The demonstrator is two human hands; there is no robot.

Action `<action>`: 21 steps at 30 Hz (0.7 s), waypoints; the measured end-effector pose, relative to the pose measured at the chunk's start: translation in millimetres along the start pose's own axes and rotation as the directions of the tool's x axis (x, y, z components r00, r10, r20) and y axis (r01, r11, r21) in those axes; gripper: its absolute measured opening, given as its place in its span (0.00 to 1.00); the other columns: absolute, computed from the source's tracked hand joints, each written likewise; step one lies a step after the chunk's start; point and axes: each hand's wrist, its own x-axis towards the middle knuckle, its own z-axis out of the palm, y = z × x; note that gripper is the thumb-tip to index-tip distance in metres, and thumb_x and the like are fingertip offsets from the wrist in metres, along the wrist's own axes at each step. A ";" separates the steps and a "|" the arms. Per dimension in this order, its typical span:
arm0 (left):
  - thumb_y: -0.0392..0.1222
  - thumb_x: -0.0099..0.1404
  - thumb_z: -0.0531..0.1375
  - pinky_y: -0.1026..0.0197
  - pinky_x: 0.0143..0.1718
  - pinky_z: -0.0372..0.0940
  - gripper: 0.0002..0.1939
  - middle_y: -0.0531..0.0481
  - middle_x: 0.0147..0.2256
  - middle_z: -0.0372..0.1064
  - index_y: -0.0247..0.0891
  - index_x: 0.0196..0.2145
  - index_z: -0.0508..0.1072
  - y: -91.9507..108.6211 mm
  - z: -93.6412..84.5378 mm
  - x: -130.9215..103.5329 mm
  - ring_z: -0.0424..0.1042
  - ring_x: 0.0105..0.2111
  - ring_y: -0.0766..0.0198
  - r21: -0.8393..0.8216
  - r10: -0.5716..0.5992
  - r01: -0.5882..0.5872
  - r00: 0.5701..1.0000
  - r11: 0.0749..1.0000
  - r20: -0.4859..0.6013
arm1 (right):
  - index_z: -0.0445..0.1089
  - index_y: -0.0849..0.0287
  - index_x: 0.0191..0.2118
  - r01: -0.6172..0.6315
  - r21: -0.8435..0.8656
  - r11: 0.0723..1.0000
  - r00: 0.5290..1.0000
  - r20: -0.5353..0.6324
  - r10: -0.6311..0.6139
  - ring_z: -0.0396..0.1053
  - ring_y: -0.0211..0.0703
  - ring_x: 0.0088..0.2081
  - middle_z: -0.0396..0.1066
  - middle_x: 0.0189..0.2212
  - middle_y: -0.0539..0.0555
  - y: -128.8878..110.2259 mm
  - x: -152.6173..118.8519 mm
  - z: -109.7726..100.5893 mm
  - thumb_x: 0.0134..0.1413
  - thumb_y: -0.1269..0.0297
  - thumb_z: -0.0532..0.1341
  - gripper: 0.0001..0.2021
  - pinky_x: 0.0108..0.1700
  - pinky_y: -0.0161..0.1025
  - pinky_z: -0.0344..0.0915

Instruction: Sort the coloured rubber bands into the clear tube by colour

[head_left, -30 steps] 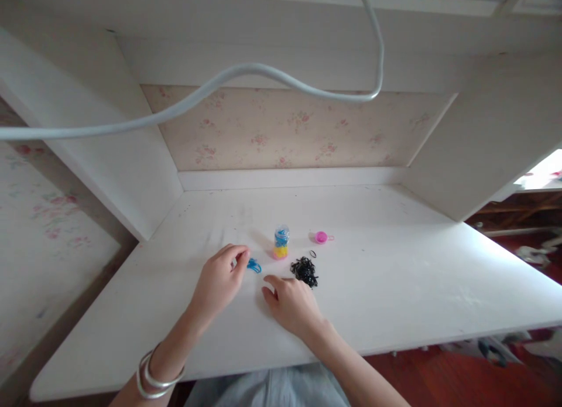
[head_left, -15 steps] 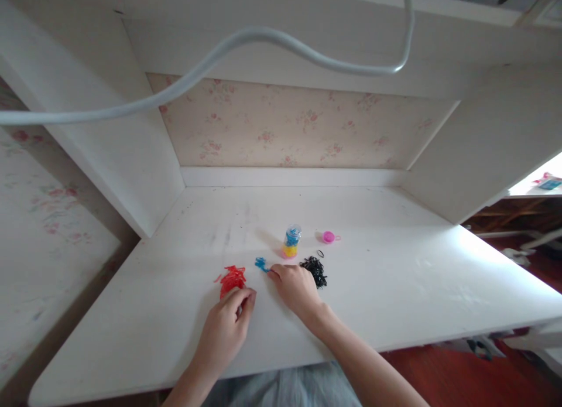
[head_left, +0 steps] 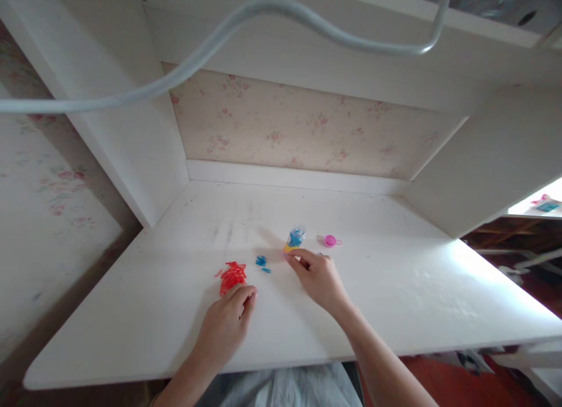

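My left hand [head_left: 228, 316] rests at the near edge of a pile of small red rubber bands [head_left: 232, 278], its thumb and fingers pinched together. Whatever lies in that pinch is too small to make out. My right hand [head_left: 319, 278] is also closed in a pinch, its fingertips in front of the base of a small clear jar [head_left: 297, 236]. Whether they touch the jar I cannot tell. The jar stands upright with blue above yellow contents. Between my hands lie several blue rubber bands [head_left: 261, 260]. My right hand hides the black pile.
A pink lid [head_left: 330, 241] with a loop lies right of the jar on the white desk [head_left: 395, 290]. Side panels and an overhead shelf enclose the desk's back. A white cable [head_left: 263, 7] crosses overhead.
My right hand has moved from the blue bands up and right to the jar, now covering the black pile. The blue bands are more in view. My left hand has barely moved.
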 end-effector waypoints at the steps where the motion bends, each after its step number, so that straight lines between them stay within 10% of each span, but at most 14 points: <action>1: 0.43 0.69 0.48 0.64 0.34 0.65 0.12 0.50 0.36 0.74 0.41 0.40 0.71 -0.3 0.5 -0.3 0.72 0.30 0.65 0.011 0.003 -0.003 1.000 1.000 -0.004 | 0.76 0.56 0.36 -0.004 0.046 0.999 0.999 -0.034 0.006 0.56 0.33 0.18 0.62 0.16 0.45 -0.6 6.3 -10.3 0.59 0.55 0.55 0.14 0.23 0.31 0.51; 7: 0.43 0.69 0.49 0.63 0.36 0.66 0.12 0.51 0.38 0.74 0.42 0.41 0.71 -0.5 4.1 1.4 0.74 0.34 0.64 0.058 0.001 -0.001 1.000 0.998 -0.001 | 0.77 0.57 0.35 -0.019 -0.007 1.000 1.000 -0.012 0.019 0.51 0.32 0.18 0.58 0.15 0.44 -1.1 53.5 -56.3 0.55 0.53 0.57 0.15 0.21 0.31 0.47; 13: 0.44 0.70 0.48 0.62 0.36 0.66 0.13 0.51 0.39 0.74 0.43 0.41 0.71 1.4 3.0 0.9 0.74 0.35 0.64 0.088 -0.016 0.014 0.999 0.996 0.032 | 0.78 0.55 0.33 0.015 -0.127 0.992 0.980 0.201 0.010 0.57 0.33 0.18 0.67 0.17 0.47 -2.1 72.1 -57.1 0.54 0.58 0.56 0.13 0.23 0.31 0.52; 21: 0.44 0.70 0.47 0.62 0.38 0.66 0.13 0.51 0.40 0.74 0.43 0.41 0.70 2.2 2.0 1.7 0.74 0.36 0.64 0.091 -0.029 0.025 0.998 0.996 0.047 | 0.79 0.55 0.35 0.013 -0.090 0.996 0.995 0.098 -0.004 0.61 0.35 0.22 0.72 0.22 0.49 -0.7 71.2 -65.3 0.53 0.58 0.56 0.14 0.25 0.31 0.56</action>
